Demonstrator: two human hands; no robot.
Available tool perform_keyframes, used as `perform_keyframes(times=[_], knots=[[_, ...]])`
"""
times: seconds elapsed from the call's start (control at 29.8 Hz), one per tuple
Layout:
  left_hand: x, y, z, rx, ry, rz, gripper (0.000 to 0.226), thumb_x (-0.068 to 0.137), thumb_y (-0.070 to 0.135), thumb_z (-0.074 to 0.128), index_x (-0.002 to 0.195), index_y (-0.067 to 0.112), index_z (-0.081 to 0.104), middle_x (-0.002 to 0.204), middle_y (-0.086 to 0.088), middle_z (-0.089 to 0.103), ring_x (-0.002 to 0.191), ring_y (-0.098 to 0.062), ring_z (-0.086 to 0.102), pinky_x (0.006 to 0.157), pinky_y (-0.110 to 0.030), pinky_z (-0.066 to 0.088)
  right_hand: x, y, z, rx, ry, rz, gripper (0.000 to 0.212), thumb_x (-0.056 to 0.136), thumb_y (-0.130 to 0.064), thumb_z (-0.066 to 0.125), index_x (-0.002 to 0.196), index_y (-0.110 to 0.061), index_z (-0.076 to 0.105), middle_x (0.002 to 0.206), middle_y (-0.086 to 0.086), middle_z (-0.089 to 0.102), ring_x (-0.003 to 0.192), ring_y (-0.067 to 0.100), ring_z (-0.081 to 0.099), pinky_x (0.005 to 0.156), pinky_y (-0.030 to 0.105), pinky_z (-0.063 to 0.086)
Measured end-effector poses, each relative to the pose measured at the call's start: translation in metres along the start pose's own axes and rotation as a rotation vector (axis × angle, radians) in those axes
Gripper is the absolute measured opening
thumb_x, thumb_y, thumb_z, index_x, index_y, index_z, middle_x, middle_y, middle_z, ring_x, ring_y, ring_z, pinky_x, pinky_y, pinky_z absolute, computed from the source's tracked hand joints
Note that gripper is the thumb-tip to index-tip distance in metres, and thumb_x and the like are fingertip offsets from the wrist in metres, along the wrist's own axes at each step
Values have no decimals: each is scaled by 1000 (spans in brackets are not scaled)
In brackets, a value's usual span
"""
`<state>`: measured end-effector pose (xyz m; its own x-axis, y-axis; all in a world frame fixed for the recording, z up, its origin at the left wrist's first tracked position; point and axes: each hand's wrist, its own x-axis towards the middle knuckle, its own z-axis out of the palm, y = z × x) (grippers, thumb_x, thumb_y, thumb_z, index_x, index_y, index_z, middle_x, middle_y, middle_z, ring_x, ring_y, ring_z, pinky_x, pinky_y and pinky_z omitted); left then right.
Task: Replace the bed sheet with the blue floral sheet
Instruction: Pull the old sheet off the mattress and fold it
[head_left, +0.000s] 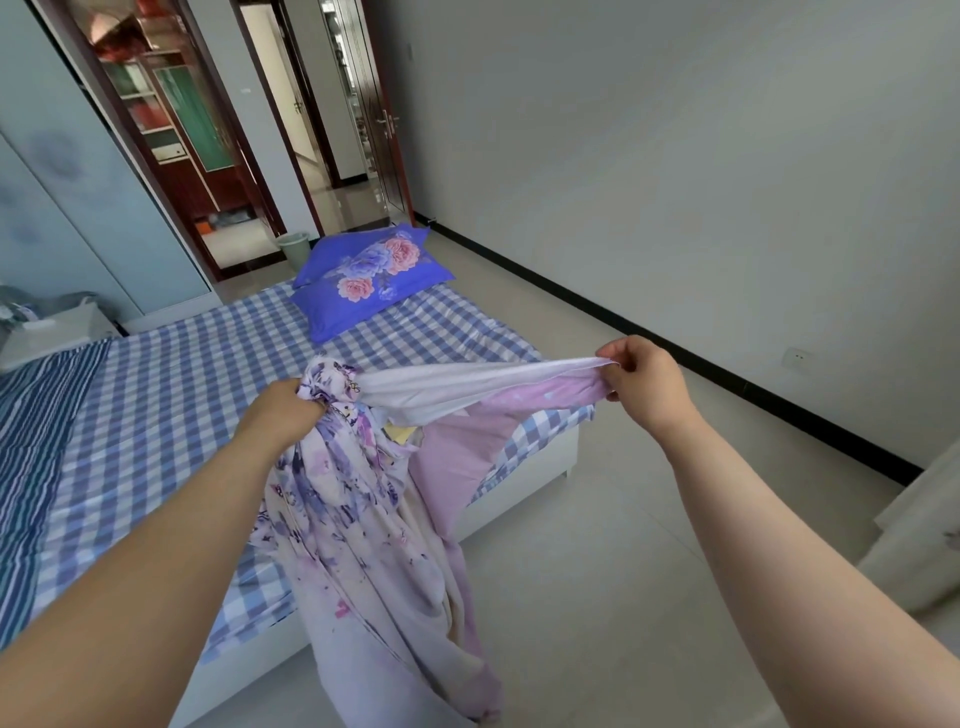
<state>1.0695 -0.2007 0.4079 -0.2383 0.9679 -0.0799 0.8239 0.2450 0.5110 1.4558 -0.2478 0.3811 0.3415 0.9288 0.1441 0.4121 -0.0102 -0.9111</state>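
Floral sheet (363, 519): pale lilac-white, purple-blue blooms, pink underside; held above the bed (156, 395) corner, hanging crumpled to the floor; left hand (291, 410) grip bunches a wad; right hand (641, 382) grip pinches a stretched edge; blue rose-print pillow (369, 280) lies on the checked bed.

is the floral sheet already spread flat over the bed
No, the floral sheet hangs bunched between the left hand and right hand, while the blue checked sheet covers the bed.
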Motion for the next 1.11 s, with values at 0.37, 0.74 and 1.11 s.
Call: perform_keyframes(times=[0.37,0.74,1.11], knots=[[-7,8,-9,-134,45,81,20,91,22,59,109,13,55,105,-9,58,93,-27,54,75,-33,40,9,46,-17,-290,238,412,43,82,-1,44,112,-22,66,136,9,45,115,28,47,95,34,41],[-40,78,-6,-130,-303,556,26,87,16,67,109,29,62,102,16,64,91,4,58,74,-8,42,-40,-86,87,19,-635,-345,85,76,-37,77,146,-21,32,145,-7,38,131,6,37,108,22,30],[-50,90,-2,-87,-349,572,21,84,18,68,100,30,63,99,10,67,90,-14,64,79,-27,50,-47,-103,100,218,-245,-191,21,94,-27,57,75,-18,56,73,-1,58,66,11,52,66,27,42]])
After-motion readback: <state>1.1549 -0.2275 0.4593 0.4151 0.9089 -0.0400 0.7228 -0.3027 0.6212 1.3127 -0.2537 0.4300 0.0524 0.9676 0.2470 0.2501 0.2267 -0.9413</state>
